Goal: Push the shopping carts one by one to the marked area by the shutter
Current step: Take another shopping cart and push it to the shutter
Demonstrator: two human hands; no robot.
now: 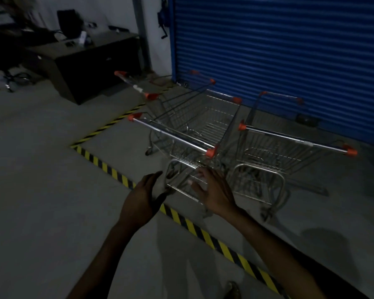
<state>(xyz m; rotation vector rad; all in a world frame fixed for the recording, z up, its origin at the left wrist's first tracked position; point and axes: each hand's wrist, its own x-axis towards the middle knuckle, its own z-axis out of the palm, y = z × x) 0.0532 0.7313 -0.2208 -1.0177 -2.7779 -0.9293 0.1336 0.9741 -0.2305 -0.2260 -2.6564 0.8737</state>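
Far left: dark desk (91,61), ignore. Striped floor tape (108,169) marks the bay, and all three carts look inside it, near the blue shutter (279,50). Left cart (136,86) is farthest, middle cart (171,134) nearest, right cart (296,139) just beside it. Left hand (145,190) and right hand (214,190) hover below the middle cart's bar, fingers spread, gripping nothing. If squaring it up: take both bar ends, push straight, don't clip the right cart.
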